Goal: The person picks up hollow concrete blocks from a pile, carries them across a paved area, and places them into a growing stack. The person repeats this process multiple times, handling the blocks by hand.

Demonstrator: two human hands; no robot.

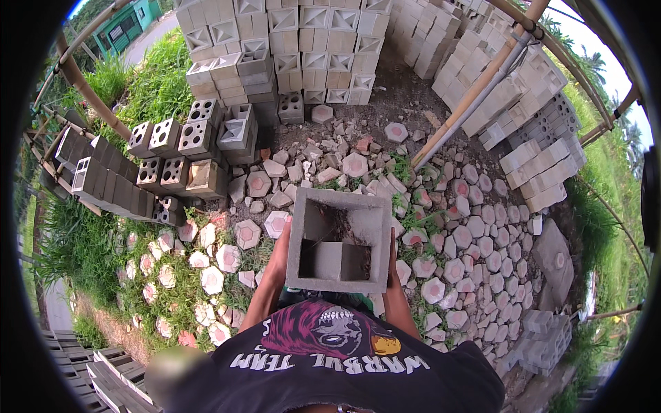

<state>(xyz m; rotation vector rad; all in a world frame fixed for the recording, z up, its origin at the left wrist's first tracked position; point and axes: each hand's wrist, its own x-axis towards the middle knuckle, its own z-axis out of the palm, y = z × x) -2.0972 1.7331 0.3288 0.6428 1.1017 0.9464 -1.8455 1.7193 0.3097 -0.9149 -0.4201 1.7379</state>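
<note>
The left hand (pixel 281 249) presses flat against the left side of a hollow grey concrete block (pixel 339 239), carried at chest height above hexagonal pavers (pixel 447 234). The right hand (pixel 394 256) grips the block's right side; stacked blocks (pixel 303 48) stand beyond.

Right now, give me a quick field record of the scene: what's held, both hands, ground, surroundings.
held: hollow grey concrete block, open side up, carried in front of the chest
left hand: left hand pressed on the block's left side
right hand: right hand pressed on its right side
ground: hexagonal pavers with grass between them
ahead: stacked patterned blocks
left: perforated vent blocks
right: bamboo pole, leaning
</note>
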